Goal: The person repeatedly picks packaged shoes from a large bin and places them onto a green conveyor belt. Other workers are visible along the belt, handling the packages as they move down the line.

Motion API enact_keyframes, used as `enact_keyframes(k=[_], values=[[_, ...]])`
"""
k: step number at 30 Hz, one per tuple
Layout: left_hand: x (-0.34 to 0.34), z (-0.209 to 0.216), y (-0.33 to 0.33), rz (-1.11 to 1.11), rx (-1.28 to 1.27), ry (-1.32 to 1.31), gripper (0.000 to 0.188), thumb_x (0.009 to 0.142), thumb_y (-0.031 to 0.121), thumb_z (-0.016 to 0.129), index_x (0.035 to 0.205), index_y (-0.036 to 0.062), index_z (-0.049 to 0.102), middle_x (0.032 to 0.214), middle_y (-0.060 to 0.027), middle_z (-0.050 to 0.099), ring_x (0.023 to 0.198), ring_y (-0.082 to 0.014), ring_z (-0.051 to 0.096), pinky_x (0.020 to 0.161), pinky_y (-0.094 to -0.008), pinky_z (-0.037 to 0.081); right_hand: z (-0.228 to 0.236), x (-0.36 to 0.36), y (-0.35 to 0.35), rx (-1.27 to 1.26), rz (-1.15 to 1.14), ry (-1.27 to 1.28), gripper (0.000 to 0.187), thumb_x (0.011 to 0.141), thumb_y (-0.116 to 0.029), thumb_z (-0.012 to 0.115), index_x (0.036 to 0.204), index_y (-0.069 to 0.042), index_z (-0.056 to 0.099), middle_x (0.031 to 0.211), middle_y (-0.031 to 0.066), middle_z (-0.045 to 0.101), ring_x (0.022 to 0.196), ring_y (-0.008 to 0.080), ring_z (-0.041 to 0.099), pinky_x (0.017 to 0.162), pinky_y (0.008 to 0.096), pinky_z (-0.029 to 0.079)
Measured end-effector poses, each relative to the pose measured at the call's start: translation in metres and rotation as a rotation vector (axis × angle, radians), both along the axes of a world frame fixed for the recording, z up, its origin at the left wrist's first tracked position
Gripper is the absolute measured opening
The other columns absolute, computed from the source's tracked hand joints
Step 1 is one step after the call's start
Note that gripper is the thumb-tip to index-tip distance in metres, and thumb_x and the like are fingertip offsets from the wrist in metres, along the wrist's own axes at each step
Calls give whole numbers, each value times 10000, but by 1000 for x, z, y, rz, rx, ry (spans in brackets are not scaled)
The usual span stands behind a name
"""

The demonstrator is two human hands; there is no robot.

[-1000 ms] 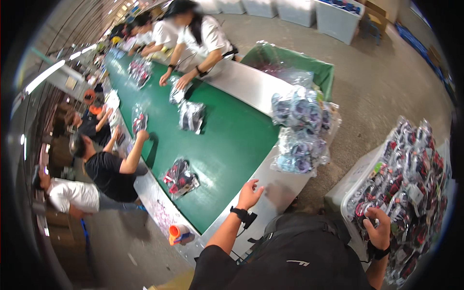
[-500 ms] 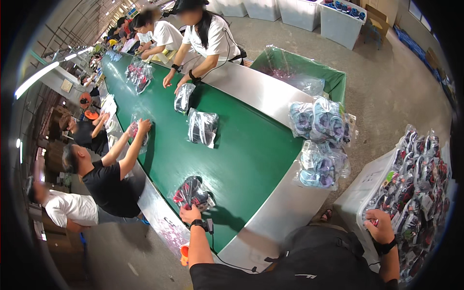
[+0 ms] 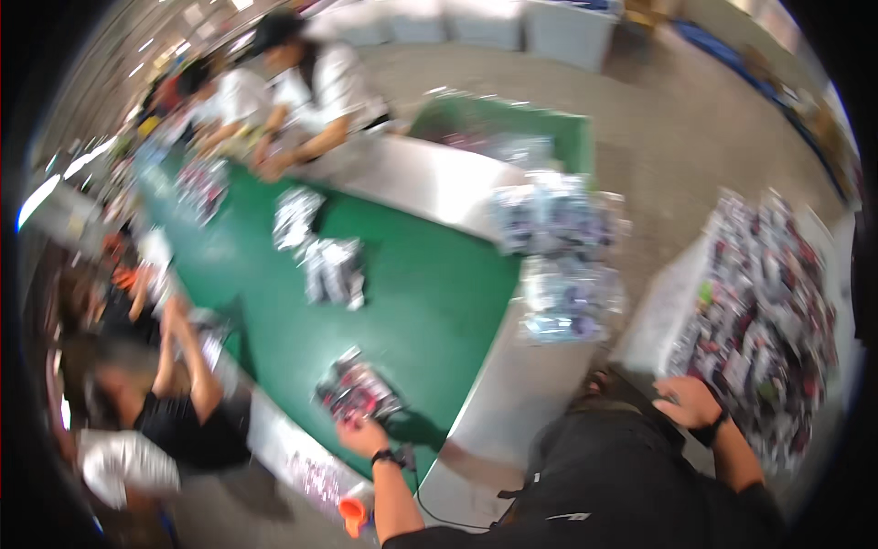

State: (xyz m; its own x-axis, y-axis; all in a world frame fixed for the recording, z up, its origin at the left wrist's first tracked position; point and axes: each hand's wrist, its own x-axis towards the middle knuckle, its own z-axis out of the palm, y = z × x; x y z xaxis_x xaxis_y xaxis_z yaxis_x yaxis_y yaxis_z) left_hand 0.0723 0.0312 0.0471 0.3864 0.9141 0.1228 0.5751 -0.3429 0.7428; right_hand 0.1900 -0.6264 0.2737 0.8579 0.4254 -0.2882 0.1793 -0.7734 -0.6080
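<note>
My left hand [image 3: 364,435] is closed on the near end of a clear bag of red-and-black shoes [image 3: 355,389], which lies at the near end of the green conveyor belt [image 3: 421,320]. My right hand [image 3: 692,403] is at the near corner of a white bin [image 3: 660,306]. Its fingers are loosely bent and apart, and no held thing shows between them. Bagged dark and red shoes [image 3: 754,320] are heaped in that bin. Motion blur softens the whole picture.
Bagged blue-purple shoes [image 3: 567,297] are stacked on the belt's metal edge. Two silvery bags [image 3: 334,272] lie farther up the belt. Co-workers [image 3: 315,96] stand along both sides. A green bin [image 3: 572,146] stands behind the stack; an orange funnel-like thing [image 3: 352,514] hangs near my left forearm.
The view has shifted, moving most of the scene left. My left hand stays at the bag of red-and-black shoes. My right hand's fingers look less curled at the bin's edge.
</note>
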Motion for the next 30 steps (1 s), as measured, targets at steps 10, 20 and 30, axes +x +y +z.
enact_keyframes(k=[10, 20, 30], values=[[116, 88, -185, -464, -320, -101, 501, 935, 344, 714, 1132, -108, 626, 990, -272, 690, 944, -378, 672, 880, -519, 537, -27, -13, -26, -115, -142, 112, 384, 939, -344, 678, 1228, -94, 638, 1105, 82, 707, 1030, 325, 680, 830, 456, 539], [135, 144, -284, -822, -741, -79, 493, 941, 361, 682, 1195, -59, 631, 1049, -225, 698, 966, -345, 673, 875, -484, 548, -71, -66, -57, -84, -201, 53, 389, 928, -323, 674, 1213, -60, 649, 1111, 131, 703, 1046, 341, 674, 874, 462, 531], [136, 182, -289, -769, -989, -107, 497, 948, 378, 650, 1258, -11, 636, 1108, -179, 706, 989, -312, 674, 870, -450, 559, -34, -64, -79, 167, -369, 4, 356, 908, -309, 697, 1173, -78, 642, 1014, 131, 710, 971, 355, 682, 803, 482, 525]])
